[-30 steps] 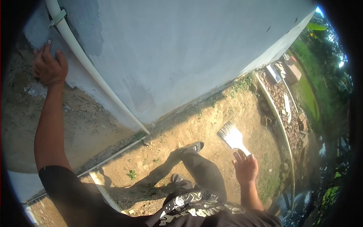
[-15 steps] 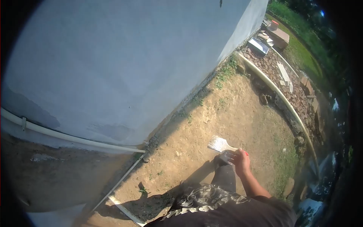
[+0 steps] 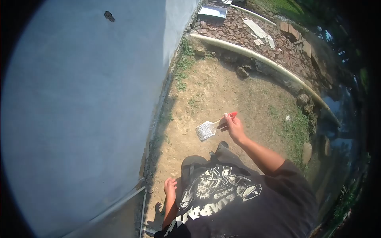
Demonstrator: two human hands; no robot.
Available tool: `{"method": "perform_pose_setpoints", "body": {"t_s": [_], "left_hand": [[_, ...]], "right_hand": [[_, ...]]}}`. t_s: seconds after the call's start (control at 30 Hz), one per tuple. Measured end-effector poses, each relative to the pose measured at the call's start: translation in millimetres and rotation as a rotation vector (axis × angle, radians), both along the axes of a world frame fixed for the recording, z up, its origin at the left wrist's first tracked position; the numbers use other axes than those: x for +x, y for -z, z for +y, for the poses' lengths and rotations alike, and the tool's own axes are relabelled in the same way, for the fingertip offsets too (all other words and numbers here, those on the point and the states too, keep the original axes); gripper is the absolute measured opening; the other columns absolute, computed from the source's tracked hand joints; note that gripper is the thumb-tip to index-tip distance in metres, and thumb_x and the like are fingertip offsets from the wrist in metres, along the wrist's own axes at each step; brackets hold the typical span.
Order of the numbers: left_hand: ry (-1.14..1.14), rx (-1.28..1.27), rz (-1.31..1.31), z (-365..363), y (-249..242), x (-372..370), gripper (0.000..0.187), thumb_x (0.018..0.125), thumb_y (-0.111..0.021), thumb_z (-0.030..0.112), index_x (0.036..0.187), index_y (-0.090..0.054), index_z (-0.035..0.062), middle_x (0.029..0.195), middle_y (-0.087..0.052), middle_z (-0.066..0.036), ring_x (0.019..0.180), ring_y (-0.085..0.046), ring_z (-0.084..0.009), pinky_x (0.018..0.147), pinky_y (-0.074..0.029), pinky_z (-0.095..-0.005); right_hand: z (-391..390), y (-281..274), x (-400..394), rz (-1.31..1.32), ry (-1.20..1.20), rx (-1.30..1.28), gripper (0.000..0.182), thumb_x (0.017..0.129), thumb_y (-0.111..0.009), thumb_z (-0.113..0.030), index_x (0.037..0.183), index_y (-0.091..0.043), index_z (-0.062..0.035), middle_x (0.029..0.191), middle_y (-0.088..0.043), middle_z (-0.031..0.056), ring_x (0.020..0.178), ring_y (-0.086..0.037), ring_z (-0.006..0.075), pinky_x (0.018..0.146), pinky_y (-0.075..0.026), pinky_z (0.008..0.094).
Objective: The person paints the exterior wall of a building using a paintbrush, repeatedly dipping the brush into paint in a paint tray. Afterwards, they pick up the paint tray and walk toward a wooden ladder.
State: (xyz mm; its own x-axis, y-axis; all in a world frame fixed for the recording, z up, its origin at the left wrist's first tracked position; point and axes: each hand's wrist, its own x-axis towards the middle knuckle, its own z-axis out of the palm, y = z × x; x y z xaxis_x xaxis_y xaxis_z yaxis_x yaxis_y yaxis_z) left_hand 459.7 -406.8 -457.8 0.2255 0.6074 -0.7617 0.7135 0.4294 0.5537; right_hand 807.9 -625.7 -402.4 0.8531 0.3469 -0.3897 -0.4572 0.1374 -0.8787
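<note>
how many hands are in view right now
2. The right hand holds a paintbrush over the dirt ground; the left hand is beside the dark shirt. No others show.

From where I stand, the right forearm (image 3: 260, 152) slants forward and inward ahead of the body, its wrist nearly straight, the right hand (image 3: 235, 129) closed in a pinch of thumb and fingers. The left forearm (image 3: 170, 208) hangs low beside the trunk, the left hand (image 3: 170, 187) loosely curled.
</note>
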Motion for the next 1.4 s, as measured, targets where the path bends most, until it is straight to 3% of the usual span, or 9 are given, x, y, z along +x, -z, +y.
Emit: {"method": "perform_pose_setpoints", "body": {"t_s": [0.2,0.33,0.47,0.6,0.77,1.0,1.07,1.33,1.4], "left_hand": [[0.327,0.134,-0.245,61,-3,192,0.030,0.089,-0.047,0.021,0.111,-0.052,0.0006,0.098,-0.061,-0.011,0.083,-0.058,-0.0158,0.070,-0.043,-0.0232],[0.236,-0.336,0.346,105,213,226,0.036,0.086,-0.049,0.024,0.110,-0.054,-0.0016,0.092,-0.062,-0.012,0.076,-0.060,-0.0212,0.066,-0.048,-0.0331],[0.855,-0.271,0.480,101,112,399,0.044,0.083,-0.048,0.032,0.112,-0.054,-0.0006,0.094,-0.064,-0.012,0.069,-0.062,-0.0279,0.058,-0.047,-0.0429],[0.610,-0.252,0.075,110,78,581,0.042,0.087,-0.042,0.030,0.121,-0.046,0.0064,0.101,-0.061,-0.010,0.080,-0.059,-0.0192,0.065,-0.046,-0.0367],[0.520,0.002,-0.022,129,76,764,0.039,0.087,-0.046,0.032,0.117,-0.051,0.0070,0.098,-0.063,-0.009,0.076,-0.059,-0.0168,0.062,-0.043,-0.0339],[0.389,0.037,0.168,38,57,820,0.029,0.088,-0.046,0.026,0.107,-0.054,0.0054,0.089,-0.063,-0.007,0.072,-0.058,-0.0163,0.052,-0.042,-0.0304],[0.982,0.143,0.511,49,108,796,0.039,0.088,-0.046,0.029,0.114,-0.056,0.0025,0.100,-0.065,-0.014,0.085,-0.062,-0.0277,0.069,-0.047,-0.0416],[1.138,0.120,0.520,103,184,962,0.038,0.082,-0.053,0.032,0.112,-0.059,0.0077,0.106,-0.063,-0.013,0.093,-0.060,-0.0297,0.076,-0.045,-0.0403],[1.172,0.093,0.481,40,248,1125,0.038,0.081,-0.055,0.032,0.111,-0.059,0.0092,0.107,-0.063,-0.013,0.095,-0.059,-0.0303,0.078,-0.044,-0.0400]], "right_hand": [[-46,70,126,0.157,0.431,-0.311,0.037,0.093,-0.046,-0.035,0.090,-0.054,0.0002,0.085,-0.064,0.0127,0.072,-0.066,0.0237,0.056,-0.053,0.0339],[-162,88,154,0.317,0.982,-0.387,0.043,0.093,-0.043,-0.040,0.106,-0.051,-0.0003,0.099,-0.062,0.0158,0.083,-0.065,0.0292,0.063,-0.054,0.0390],[-252,63,109,0.473,1.518,-0.457,0.049,0.092,-0.045,-0.039,0.127,-0.035,-0.0059,0.116,-0.051,0.0161,0.080,-0.065,0.0334,0.057,-0.055,0.0406],[-279,67,53,0.598,1.694,-0.338,0.061,0.093,-0.031,-0.044,0.129,-0.035,0.0055,0.126,-0.047,0.0220,0.113,-0.051,0.0366,0.095,-0.041,0.0467],[-229,74,125,0.806,1.995,-0.161,0.068,0.093,-0.027,-0.048,0.130,-0.033,0.0091,0.131,-0.045,0.0198,0.119,-0.047,0.0315,0.098,-0.039,0.0408],[-311,168,354,0.781,1.612,-0.179,0.072,0.093,-0.031,-0.051,0.129,-0.032,0.0101,0.131,-0.042,0.0238,0.113,-0.052,0.0341,0.091,-0.044,0.0414],[-345,168,465,0.644,1.537,-0.106,0.068,0.093,-0.031,-0.053,0.131,-0.031,0.0030,0.128,-0.045,0.0209,0.111,-0.052,0.0340,0.092,-0.044,0.0433],[-307,77,908,0.278,1.130,-0.054,0.040,0.092,-0.049,-0.039,0.115,-0.044,-0.0071,0.101,-0.058,0.0124,0.091,-0.059,0.0272,0.072,-0.054,0.0432],[-274,74,997,0.258,0.993,-0.043,0.036,0.093,-0.048,-0.036,0.114,-0.044,-0.0075,0.102,-0.057,0.0123,0.093,-0.058,0.0269,0.073,-0.053,0.0441]]}}
